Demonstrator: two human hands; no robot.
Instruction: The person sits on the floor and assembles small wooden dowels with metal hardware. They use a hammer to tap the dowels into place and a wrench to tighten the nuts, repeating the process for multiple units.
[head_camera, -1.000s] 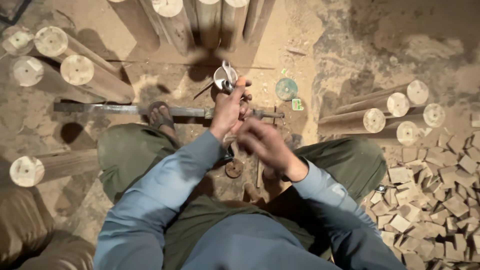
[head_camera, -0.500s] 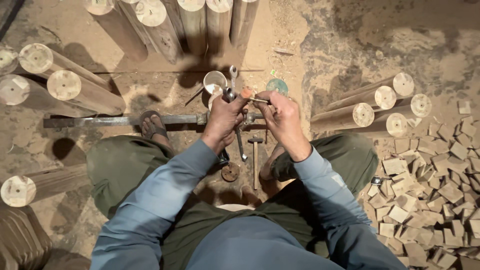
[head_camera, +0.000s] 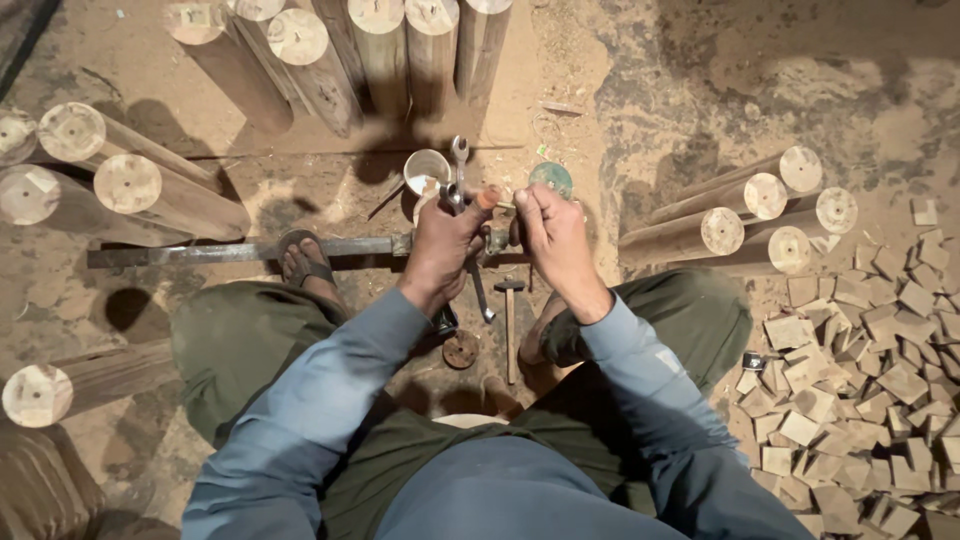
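There is only one view, from a camera worn on the person's head, so no second view overlaps it. It looks almost straight down over the chest and blue sleeves onto the lap and the dirt floor (head_camera: 700, 90) in front. The left hand (head_camera: 440, 245) and right hand (head_camera: 555, 235) sit near the centre, fairly close to the lens. Log ends (head_camera: 380, 15) cross the top edge, and small wooden blocks (head_camera: 860, 380) fill the lower right.

Your left hand (head_camera: 440, 245) holds a grey, dull metal spanner (head_camera: 458, 175). You sit among pale, rough-cut round wooden logs (head_camera: 720, 232), small matt wooden blocks (head_camera: 860, 370) and dusty sawdust floor (head_camera: 700, 110).
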